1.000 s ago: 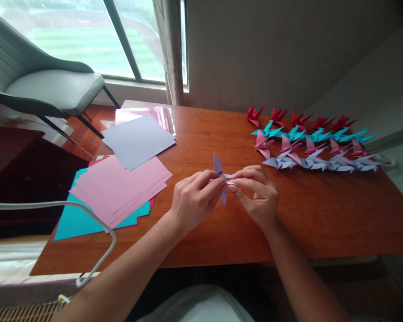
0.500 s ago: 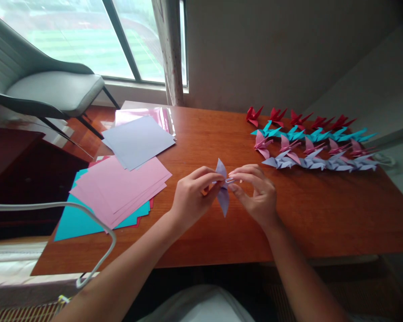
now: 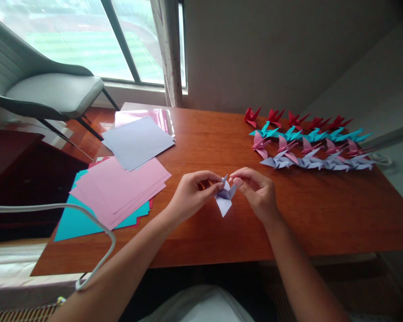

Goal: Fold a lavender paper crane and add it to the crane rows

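Between my two hands, above the wooden table (image 3: 201, 241), is a pale lilac paper crane (image 3: 225, 201). My left hand (image 3: 196, 192) pinches its left side between thumb and fingers. Thumb and forefinger of my right hand (image 3: 257, 192) close on a point at the crane's upper right. One wing of the crane hangs down toward me, and a narrow tip sticks up between the hands. Fingers hide part of its upper side.
Rows of finished cranes in red (image 3: 251, 117), turquoise (image 3: 268, 130), pink (image 3: 261, 144) and lilac (image 3: 277, 161) stand at the back right. At left lie lilac sheets (image 3: 139, 143), pink sheets (image 3: 121, 188) and turquoise sheets (image 3: 77, 223). A white cable (image 3: 100, 221) crosses the left front corner.
The crane has turned in my hands, so a wing now points down toward me and its body shows. My right hand has shifted to the crane's upper right point.
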The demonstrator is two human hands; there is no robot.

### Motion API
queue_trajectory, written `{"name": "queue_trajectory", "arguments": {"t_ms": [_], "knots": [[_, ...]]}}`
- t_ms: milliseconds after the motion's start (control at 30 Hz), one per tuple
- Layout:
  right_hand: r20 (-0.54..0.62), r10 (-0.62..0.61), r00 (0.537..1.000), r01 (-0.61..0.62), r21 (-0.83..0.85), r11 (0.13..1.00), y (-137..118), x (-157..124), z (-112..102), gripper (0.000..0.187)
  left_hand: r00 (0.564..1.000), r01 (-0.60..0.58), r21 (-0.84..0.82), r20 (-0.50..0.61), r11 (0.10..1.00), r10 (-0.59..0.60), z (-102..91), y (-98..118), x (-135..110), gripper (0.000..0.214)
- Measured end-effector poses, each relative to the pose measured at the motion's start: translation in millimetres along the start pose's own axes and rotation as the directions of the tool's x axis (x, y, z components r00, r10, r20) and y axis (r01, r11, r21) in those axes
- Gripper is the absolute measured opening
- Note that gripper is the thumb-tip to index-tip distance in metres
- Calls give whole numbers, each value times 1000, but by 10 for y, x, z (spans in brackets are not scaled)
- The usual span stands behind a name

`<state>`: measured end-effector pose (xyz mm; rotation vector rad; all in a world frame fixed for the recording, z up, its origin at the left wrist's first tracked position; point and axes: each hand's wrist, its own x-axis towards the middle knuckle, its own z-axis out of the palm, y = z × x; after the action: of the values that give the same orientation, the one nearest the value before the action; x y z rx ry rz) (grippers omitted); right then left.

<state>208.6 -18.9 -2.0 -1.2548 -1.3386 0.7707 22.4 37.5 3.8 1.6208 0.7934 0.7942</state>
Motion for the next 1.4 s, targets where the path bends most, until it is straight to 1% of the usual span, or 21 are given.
{"name": "queue_trajectory", "arguments": {"t_ms": [100, 167, 233, 300, 433, 567, 833, 967, 1067, 1300, 1400], "knots": [[59, 79, 995, -88, 176, 980, 19, 0, -23, 13, 993, 106, -163, 76, 981, -95, -10, 35, -1, 24], [99, 100, 990, -121, 232, 965, 24, -1, -39, 13, 978, 200, -259, 111, 945, -177, -11, 82, -4, 24], [122, 109, 987, -138, 258, 956, 25, -1, -53, 12, 959, 281, -319, 133, 905, -250, -13, 130, -5, 24], [125, 111, 986, -142, 274, 951, 26, -2, -64, 12, 944, 328, -354, 142, 876, -297, -16, 164, -5, 24], [112, 102, 988, -132, 308, 942, 34, -4, -75, 9, 929, 368, -408, 138, 835, -342, -30, 174, 2, 27], [144, 91, 985, -134, 327, 935, 23, -8, -77, 3, 921, 390, -414, 158, 823, -357, -47, 157, 11, 29], [216, 79, 973, -151, 343, 927, -38, -7, -86, 5, 895, 445, -439, 240, 780, -375, -68, 167, 10, 30], [255, 77, 964, -173, 379, 909, -32, -7, -95, 7, 889, 457, -446, 271, 770, -370, -71, 160, 12, 30], [269, 69, 961, -177, 402, 899, -19, -8, -95, 5, 882, 468, -451, 285, 760, -374, -75, 151, 15, 30], [308, 70, 949, -191, 382, 904, -29, -13, -101, 3, 877, 470, -462, 346, 753, -335, -77, 89, 14, 29], [308, 69, 949, -188, 377, 907, -36, -9, -104, 3, 879, 464, -469, 346, 752, -327, -77, 82, 17, 28]]}}
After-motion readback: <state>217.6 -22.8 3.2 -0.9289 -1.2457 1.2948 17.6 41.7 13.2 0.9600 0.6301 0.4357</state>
